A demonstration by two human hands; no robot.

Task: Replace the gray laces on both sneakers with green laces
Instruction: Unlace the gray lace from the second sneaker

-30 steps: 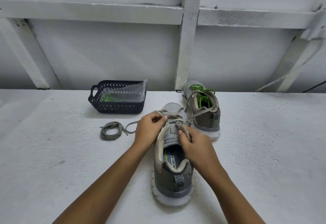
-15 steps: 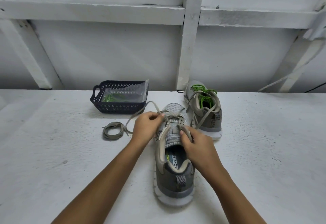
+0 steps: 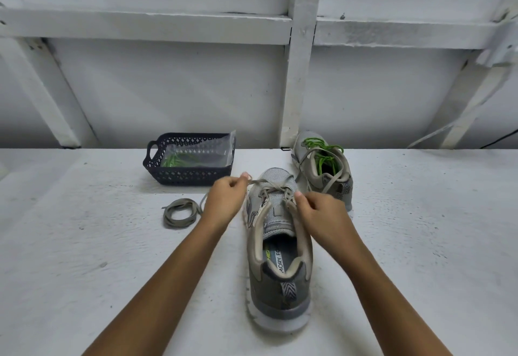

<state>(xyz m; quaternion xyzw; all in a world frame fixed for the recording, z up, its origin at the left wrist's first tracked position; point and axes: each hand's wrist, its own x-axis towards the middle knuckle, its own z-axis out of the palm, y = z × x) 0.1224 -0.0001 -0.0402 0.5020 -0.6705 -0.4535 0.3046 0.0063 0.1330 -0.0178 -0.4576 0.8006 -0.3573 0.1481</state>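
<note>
Gray lace [image 3: 267, 184] pinched in left hand [image 3: 224, 201] beside sneaker [image 3: 280, 277] toe, right hand [image 3: 322, 218] gripping sneaker's eyelet edge

On the white rough-painted tabletop [image 3: 84, 243], the grey mesh sneaker [image 3: 280, 285] lay in the middle, heel toward the person and toe away. The second grey sneaker threaded with green laces [image 3: 339, 184] stood behind it and slightly right, close to the white beamed wall [image 3: 168, 89]. Behind and to the left sat the dark perforated plastic basket [image 3: 190, 177], with a clear plastic bag [image 3: 201, 151] inside it. A coiled grey lace [image 3: 179, 212] lay before the basket, left of the left hand [image 3: 224, 198], which pinched the grey flat lace [image 3: 263, 181] over the toe end. The right hand [image 3: 319, 215] pinched the near sneaker's right eyelet edge.
</note>
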